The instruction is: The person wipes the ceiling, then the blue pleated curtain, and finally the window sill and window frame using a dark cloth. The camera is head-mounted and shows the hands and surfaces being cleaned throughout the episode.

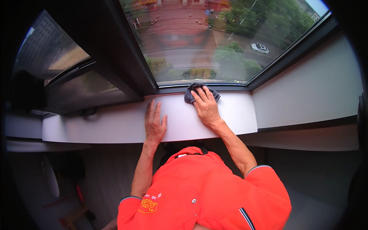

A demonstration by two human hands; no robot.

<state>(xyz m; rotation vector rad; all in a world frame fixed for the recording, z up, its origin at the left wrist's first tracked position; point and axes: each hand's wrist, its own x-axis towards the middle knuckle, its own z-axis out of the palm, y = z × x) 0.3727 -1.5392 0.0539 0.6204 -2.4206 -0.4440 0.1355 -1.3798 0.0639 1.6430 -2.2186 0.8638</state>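
A dark grey cloth [189, 96] lies bunched where the white windowsill [178, 126] meets the dark lower window frame [172, 90]. My right hand [207, 109] is spread over this cloth, with the fingers pressing it against the sill's back edge. To the left, my left hand [155, 123] is at the sill and holds nothing. Its fingers point toward the window, with the thumb apart; whether the palm bears on the surface is hard to tell. Beyond the cloth rises the window pane [178, 57], which carries faint red reflections.
An open window sash [100, 83] with a dark handle [88, 111] stands over the sill's left part. A pale side wall [310, 86] bounds the right. Below left, in shadow, are a white rounded object [51, 175] and a thing with red parts [79, 193].
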